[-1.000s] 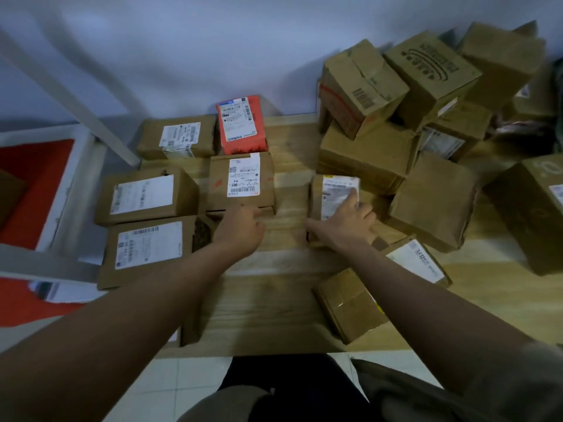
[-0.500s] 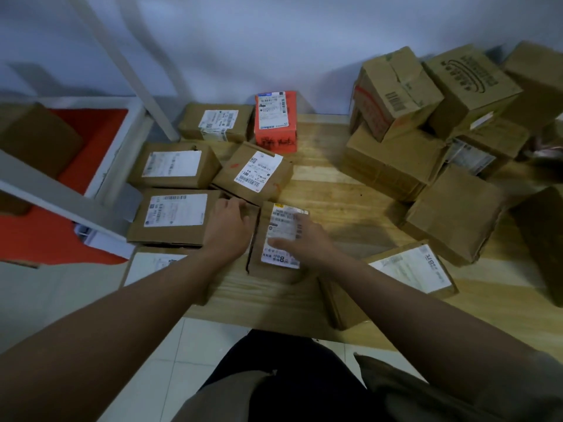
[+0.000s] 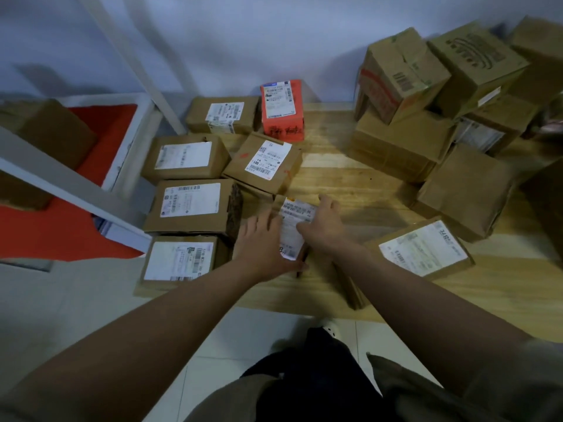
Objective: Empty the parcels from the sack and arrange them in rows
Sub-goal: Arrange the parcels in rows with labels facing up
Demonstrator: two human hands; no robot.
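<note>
Cardboard parcel (image 3: pixel 294 222) lies on boards, flanked by both hands.

Wooden platform (image 3: pixel 335 166) carries labelled cardboard parcels (image 3: pixel 189 205) in rows.

bare forearms, khaki sleeves (image 3: pixel 502 388), dark trousers (image 3: pixel 307 388)
</note>
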